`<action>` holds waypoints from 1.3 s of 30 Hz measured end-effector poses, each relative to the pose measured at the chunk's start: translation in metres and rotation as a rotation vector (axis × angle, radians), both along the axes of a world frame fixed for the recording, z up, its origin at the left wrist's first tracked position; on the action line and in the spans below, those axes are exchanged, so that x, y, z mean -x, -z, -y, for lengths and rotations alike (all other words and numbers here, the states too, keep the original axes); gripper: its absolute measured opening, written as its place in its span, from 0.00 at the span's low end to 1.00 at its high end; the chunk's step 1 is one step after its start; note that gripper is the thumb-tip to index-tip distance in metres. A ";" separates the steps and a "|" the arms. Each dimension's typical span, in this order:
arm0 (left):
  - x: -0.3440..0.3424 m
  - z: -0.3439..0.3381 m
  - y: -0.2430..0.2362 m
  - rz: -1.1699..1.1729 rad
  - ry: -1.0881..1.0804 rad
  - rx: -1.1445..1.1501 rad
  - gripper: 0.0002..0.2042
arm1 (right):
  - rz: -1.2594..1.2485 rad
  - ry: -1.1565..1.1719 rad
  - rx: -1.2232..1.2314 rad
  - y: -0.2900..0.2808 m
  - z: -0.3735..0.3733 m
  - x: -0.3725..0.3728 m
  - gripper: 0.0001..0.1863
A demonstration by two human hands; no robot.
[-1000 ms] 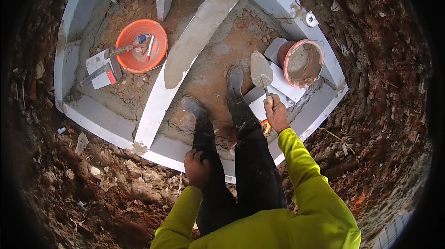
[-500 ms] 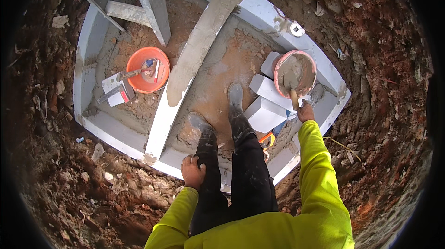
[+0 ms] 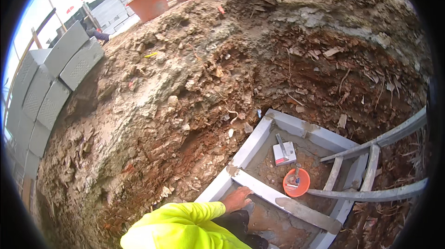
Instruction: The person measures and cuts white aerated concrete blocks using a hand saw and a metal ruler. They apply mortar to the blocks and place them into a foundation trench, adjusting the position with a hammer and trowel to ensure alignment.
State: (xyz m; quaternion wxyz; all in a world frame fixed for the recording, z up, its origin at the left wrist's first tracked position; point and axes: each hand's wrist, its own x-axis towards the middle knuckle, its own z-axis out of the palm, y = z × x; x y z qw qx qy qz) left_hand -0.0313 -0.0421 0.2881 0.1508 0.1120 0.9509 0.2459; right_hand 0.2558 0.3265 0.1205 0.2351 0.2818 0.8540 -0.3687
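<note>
My left hand [image 3: 237,199] reaches over the near end of the pale dividing wall [image 3: 264,189], fingers stretched out and holding nothing. Whether the fingertips touch the wall is unclear. Grey mortar [image 3: 315,214] coats this wall's far part. Beyond it stands an orange bucket [image 3: 305,179] with small tools inside. Near the bucket, a white block [image 3: 288,151] lies on the soil with a flat metal-bladed tool [image 3: 281,145] across it. My legs show partly below my yellow sleeve [image 3: 185,226]. My right hand is out of the picture.
A metal ladder [image 3: 391,196] leans into the block-walled enclosure at the right. A rough earth bank [image 3: 185,87] rises around the pit. Grey blocks [image 3: 46,96] are stacked at the upper left, and two large orange tubs [image 3: 149,5] stand on the bank's top.
My view has swung left and up toward the bank. My left hand has moved from my leg to the dividing wall. My right hand, earlier on a trowel handle at a bucket, has left view.
</note>
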 end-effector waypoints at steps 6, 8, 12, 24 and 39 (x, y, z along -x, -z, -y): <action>-0.021 0.074 -0.114 -0.428 -0.389 -0.231 0.22 | -0.227 -0.459 -0.164 -0.093 -0.021 0.143 0.25; -0.028 0.102 -0.181 -0.667 -0.519 -0.246 0.22 | -0.321 -0.567 -0.217 -0.119 -0.020 0.183 0.26; -0.045 0.185 -0.305 -1.198 -0.700 -0.140 0.20 | -0.684 -0.781 -0.311 -0.169 -0.007 0.267 0.27; -0.151 0.363 -0.607 -1.984 -0.966 0.949 0.22 | -1.705 -1.344 0.255 -0.557 0.377 0.439 0.43; -0.167 0.448 -0.662 -2.028 -1.182 1.369 0.35 | -2.622 -1.133 0.110 -0.844 0.672 0.355 0.54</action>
